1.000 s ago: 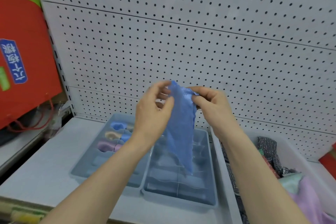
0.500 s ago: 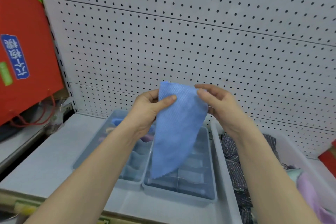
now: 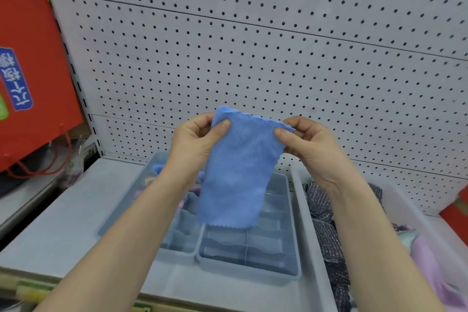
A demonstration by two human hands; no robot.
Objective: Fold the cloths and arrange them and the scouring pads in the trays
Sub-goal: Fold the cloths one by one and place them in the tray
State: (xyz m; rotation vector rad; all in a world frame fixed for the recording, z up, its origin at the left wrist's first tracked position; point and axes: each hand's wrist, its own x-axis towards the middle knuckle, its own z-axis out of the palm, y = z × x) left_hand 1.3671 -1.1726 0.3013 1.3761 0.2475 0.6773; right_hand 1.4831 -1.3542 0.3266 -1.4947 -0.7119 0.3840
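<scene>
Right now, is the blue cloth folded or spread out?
Spread out: the blue cloth hangs flat between the left hand and the right hand, each pinching a top corner. Layers: cannot tell.

**Your Bare Arms**

Your left arm [image 3: 126,235] and your right arm [image 3: 367,235] are bare, with skin showing from the wrist all the way to the bottom edge. Your left grip [image 3: 195,139] and your right grip [image 3: 311,144] are bare too. The left thumbnail [image 3: 224,123] is short and plain.
</scene>
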